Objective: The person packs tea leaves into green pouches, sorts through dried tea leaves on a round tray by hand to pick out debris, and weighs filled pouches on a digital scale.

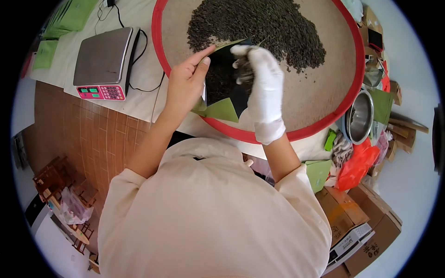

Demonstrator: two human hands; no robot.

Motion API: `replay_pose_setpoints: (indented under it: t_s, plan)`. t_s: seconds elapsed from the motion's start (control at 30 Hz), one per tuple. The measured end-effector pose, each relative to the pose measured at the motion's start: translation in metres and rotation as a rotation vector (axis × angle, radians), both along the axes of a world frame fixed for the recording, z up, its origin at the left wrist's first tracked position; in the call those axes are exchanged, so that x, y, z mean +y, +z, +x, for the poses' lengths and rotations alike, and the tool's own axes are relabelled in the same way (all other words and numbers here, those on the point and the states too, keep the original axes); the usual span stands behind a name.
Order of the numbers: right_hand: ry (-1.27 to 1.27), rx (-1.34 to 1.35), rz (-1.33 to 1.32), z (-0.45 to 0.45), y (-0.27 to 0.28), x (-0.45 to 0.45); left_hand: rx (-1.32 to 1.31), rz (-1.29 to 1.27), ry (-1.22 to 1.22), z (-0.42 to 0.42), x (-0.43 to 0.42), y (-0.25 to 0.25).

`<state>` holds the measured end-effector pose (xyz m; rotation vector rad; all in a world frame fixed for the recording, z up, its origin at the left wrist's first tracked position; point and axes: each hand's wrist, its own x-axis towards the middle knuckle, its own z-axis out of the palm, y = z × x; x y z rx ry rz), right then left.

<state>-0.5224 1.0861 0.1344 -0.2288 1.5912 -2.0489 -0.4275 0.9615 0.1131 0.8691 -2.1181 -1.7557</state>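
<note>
My bare left hand (187, 83) grips the left edge of a green pouch (221, 111), thumb and forefinger along its rim. The pouch's mouth faces up, showing a dark inside with dried dark leaves (221, 76) in it. Over the right side of that mouth is my right hand (266, 76) in a white glove. Its fingers are curled around a small bunch of the leaves, and the glove looks brownish there. Just beyond both hands, a large heap of dried tea-like leaves (259, 28) lies on a round tray with a red rim (359, 60).
A digital scale (102, 55) with a bare metal plate stands left of the tray. More green pouches (69, 18) lie behind it. At right are a steel bowl (360, 116), a red plastic bag (357, 167) and cardboard boxes (340, 211). Black cords (143, 51) run beside the scale.
</note>
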Motion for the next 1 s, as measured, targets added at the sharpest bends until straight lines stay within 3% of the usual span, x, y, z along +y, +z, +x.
replay_pose_setpoints:
  t_s: [0.1, 0.13, 0.2, 0.23, 0.3, 0.37, 0.4, 0.43, 0.53, 0.57, 0.67, 0.77, 0.87, 1.0]
  plan:
    - [0.292, 0.424, 0.265, 0.004, -0.028, -0.005, 0.116, 0.049, 0.052, -0.001, -0.002, -0.022]
    - [0.377, 0.675, 0.427, 0.006, -0.03, 0.003, 0.167, 0.041, 0.061, 0.002, -0.004, -0.029]
    - [0.352, 0.831, 0.474, 0.008, -0.031, 0.01, 0.162, 0.036, 0.049, 0.008, -0.009, -0.03]
    - [0.351, 0.829, 0.479, 0.005, -0.027, 0.014, 0.134, 0.04, 0.038, 0.009, -0.011, -0.028]
    - [0.3, 0.564, 0.268, -0.005, -0.008, 0.02, 0.168, -0.018, 0.05, 0.009, -0.014, -0.028]
    - [0.116, 0.407, 0.173, -0.009, 0.004, 0.028, 0.223, -0.075, 0.065, 0.013, -0.017, -0.021]
    - [0.033, 0.367, 0.114, -0.014, 0.003, 0.034, 0.139, 0.031, 0.1, 0.017, -0.023, -0.01]
    - [-0.095, 0.381, 0.118, -0.016, -0.008, 0.039, 0.054, 0.134, 0.134, 0.022, -0.028, -0.001]
    - [-0.264, 0.398, 0.329, -0.024, -0.086, 0.046, 0.25, 0.159, 0.438, 0.03, -0.039, 0.026]
    - [-0.196, 0.528, 0.534, -0.025, -0.126, 0.052, 0.271, 0.154, 0.595, 0.026, -0.038, 0.042]
    - [-0.039, 0.76, 0.974, 0.008, -0.253, 0.066, 0.394, 0.09, 0.403, 0.062, -0.074, 0.033]
    - [-0.022, 0.806, 1.118, 0.035, -0.277, 0.045, 0.392, 0.082, 0.416, 0.074, -0.08, 0.046]
    - [-0.016, 0.851, 0.942, 0.03, -0.28, 0.006, 0.373, 0.034, 0.431, 0.088, -0.085, 0.051]
    - [0.232, 0.964, 0.792, 0.022, -0.275, -0.031, 0.327, 0.015, 0.474, 0.103, -0.086, 0.05]
